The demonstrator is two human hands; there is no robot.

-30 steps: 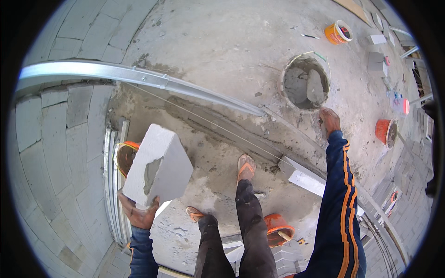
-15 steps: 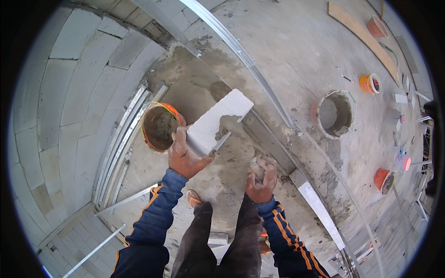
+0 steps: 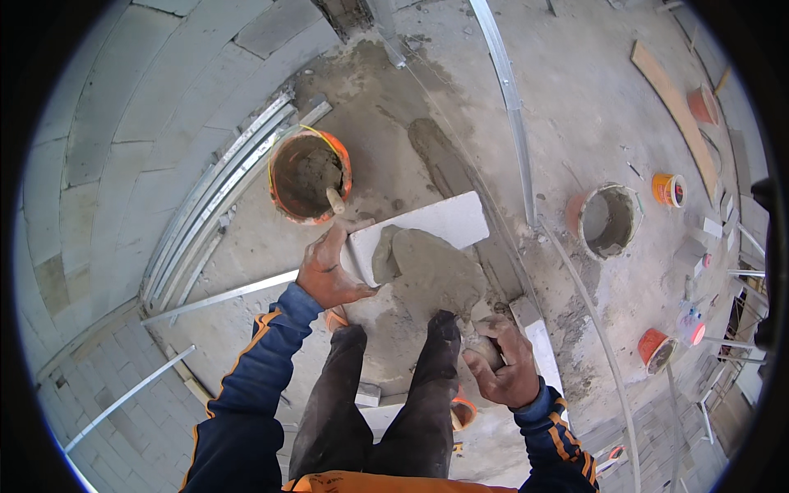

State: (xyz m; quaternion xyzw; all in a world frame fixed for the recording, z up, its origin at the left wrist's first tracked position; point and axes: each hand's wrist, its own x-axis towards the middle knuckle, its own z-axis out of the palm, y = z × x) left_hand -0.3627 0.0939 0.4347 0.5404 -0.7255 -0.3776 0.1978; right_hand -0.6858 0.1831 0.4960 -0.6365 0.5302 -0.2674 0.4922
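Note:
A white lightweight block [image 3: 461,218] is tilted above the floor, and my left hand [image 3: 330,267] is closed on its left end. Grey mortar [image 3: 448,267] covers part of the block's near side, apparently on a broad trowel blade that I cannot separate from it. My right hand [image 3: 508,361] is wrapped around the mortar-caked handle of a trowel [image 3: 483,347], low and to the right of the block. Beyond my left hand stands an orange bucket [image 3: 279,193] with mortar inside and a tool handle leaning over its rim.
A strip of wet mortar [image 3: 448,160] runs along the floor beyond the block. Metal channels [image 3: 215,197] lie beside the block wall [image 3: 86,222] on the left. A metal rail [image 3: 514,103] stands ahead. More buckets [image 3: 610,220] sit at right.
The block has swung right and nearer to me, with my left hand still on its end. My right hand has moved right and down, and a mass of mortar now shows against the block.

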